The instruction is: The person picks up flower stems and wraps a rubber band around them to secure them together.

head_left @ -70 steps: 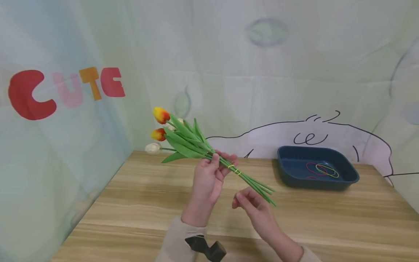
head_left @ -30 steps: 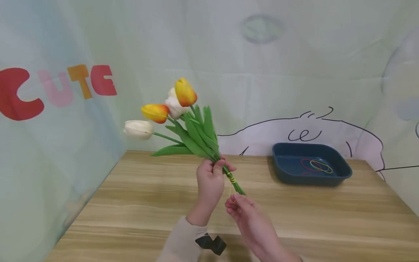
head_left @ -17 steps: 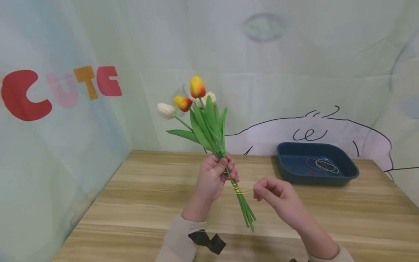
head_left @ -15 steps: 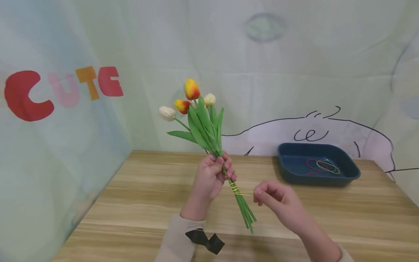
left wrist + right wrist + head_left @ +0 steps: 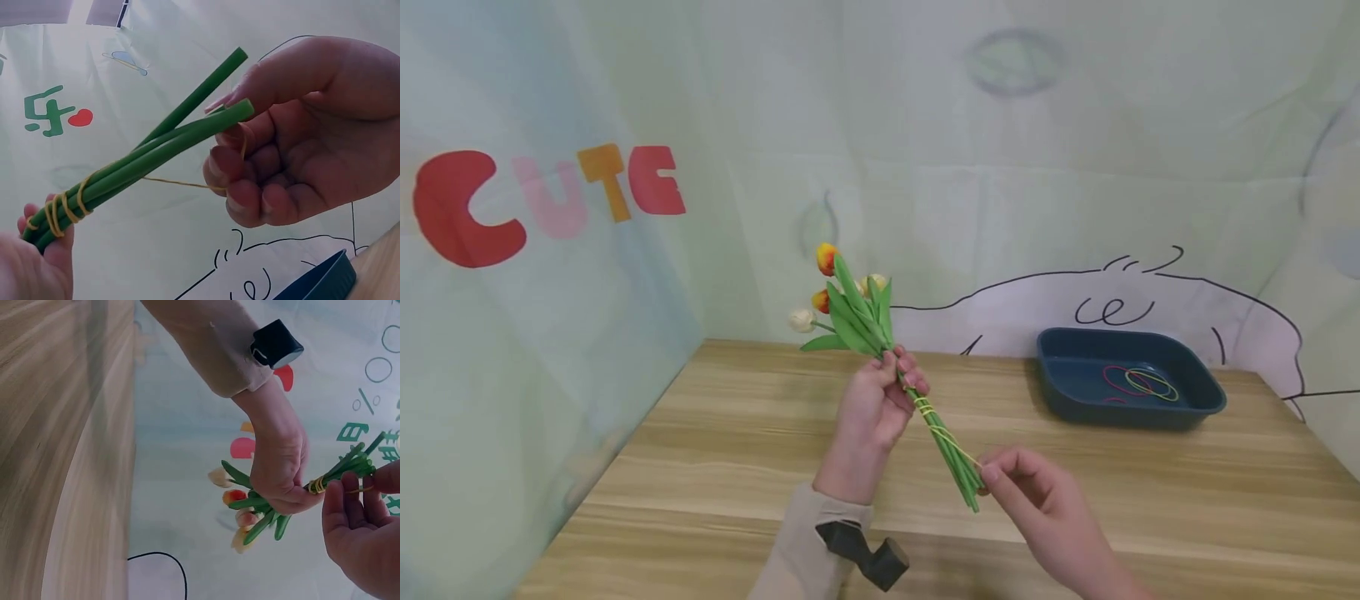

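Observation:
A bunch of tulips [image 5: 857, 321], white and yellow-orange with green leaves, slants across the middle of the head view, blooms to the upper left. My left hand [image 5: 872, 408] grips its stems just under the leaves. A yellow rubber band [image 5: 925, 407] winds several times round the green stems [image 5: 112, 178] below that hand. One loop of it is pulled out toward the stem ends, where my right hand [image 5: 1052, 508] pinches it between thumb and fingers. In the left wrist view the right fingers [image 5: 234, 162] are close beside the cut stem ends, the stretched strand running to them.
On the right of the wooden table [image 5: 737, 450] stands a dark blue tray [image 5: 1120, 417] with red and yellow-green rubber bands [image 5: 1142, 383] inside. A printed cloth backdrop [image 5: 940, 208] hangs behind and at the left. A black wrist camera [image 5: 865, 554] sits on the left sleeve.
The bunch was raised, then lowered and tilted. Further turns of band appeared round the stems. The right hand took hold of a loop, drew it out sideways, then moved down toward the stem ends.

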The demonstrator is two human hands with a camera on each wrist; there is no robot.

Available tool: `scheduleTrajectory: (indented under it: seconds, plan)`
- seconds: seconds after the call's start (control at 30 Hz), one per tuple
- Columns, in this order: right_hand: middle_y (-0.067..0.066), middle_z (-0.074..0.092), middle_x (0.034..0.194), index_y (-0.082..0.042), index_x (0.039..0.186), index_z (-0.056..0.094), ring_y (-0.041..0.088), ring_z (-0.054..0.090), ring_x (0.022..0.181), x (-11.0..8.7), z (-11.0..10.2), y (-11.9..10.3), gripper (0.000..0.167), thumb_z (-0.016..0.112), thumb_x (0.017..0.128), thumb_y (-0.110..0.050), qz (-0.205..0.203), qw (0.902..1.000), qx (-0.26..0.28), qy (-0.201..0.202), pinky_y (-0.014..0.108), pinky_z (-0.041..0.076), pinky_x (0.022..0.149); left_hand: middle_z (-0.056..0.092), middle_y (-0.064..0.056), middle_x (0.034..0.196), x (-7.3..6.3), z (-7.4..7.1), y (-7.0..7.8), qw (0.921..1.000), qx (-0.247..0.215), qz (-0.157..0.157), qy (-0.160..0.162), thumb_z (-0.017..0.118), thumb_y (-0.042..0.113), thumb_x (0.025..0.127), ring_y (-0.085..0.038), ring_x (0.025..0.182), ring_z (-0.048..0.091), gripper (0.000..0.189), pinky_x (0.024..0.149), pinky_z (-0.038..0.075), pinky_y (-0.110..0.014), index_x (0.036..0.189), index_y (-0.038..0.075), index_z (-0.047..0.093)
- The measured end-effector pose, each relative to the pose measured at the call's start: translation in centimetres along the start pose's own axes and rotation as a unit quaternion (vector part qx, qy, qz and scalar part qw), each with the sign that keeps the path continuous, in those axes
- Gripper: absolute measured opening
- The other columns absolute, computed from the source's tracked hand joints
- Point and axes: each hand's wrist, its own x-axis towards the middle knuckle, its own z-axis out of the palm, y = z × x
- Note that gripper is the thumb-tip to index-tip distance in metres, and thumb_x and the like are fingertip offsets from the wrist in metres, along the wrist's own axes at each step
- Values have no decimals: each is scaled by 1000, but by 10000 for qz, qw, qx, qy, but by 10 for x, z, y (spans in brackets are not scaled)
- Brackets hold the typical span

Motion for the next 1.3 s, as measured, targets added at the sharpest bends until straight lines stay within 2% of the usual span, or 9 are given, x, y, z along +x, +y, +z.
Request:
scheduleTrajectory:
  seconds: [0.13,0.27,0.53,0.73,0.9,1.07,1.3]
  plan:
    - [4,65,98,-2,90,62,13,62,92,-2,3,-4,13,55,98,-10,403,9988,-86,266,22,55,82,43,0,71,2,-1,-1,9994,-247,17,253,27,14,105,-7,55,41,22,55,42,-16,91,4,40]
    - [5,65,98,-2,90,61,15,62,91,-4,5,-5,12,56,98,-10,406,9983,-113,393,22,55,81,42,-1,71,1,-1,-1,9980,-491,63,395,27,14,105,-7,54,41,21,55,43,-15,91,4,39]
    - [3,64,95,-2,90,62,13,62,88,-6,8,-3,8,57,96,-4,-22,9987,-114,498,19,55,78,45,0,69,3,0,0,9949,-690,34,732,29,11,105,-6,52,43,21,55,46,-16,89,3,41]
    - [0,65,96,4,90,61,8,62,87,-6,8,-2,7,55,95,2,-496,9976,-114,473,18,55,78,44,-1,70,4,-1,1,9941,-750,-13,784,30,12,105,-7,52,42,19,55,45,-16,90,4,39]
    - [0,66,97,7,91,59,8,62,90,-4,7,0,7,54,95,3,-592,9975,37,389,18,55,80,43,-2,73,2,0,3,9925,-923,-65,799,30,10,104,-7,53,42,17,55,44,-15,91,3,38]
    - [-1,65,98,5,91,60,8,62,91,-3,7,2,7,53,94,6,-916,9954,116,252,19,55,81,43,-2,74,1,0,5,9913,-993,-95,859,31,10,104,-7,54,43,13,55,44,-14,95,3,38]
    - [-3,67,97,-2,93,63,10,63,89,4,2,12,16,51,93,10,-1294,9915,134,21,21,55,80,45,-2,73,-1,2,5,9918,-940,-204,841,33,7,104,-7,54,43,12,55,44,-14,94,4,39]
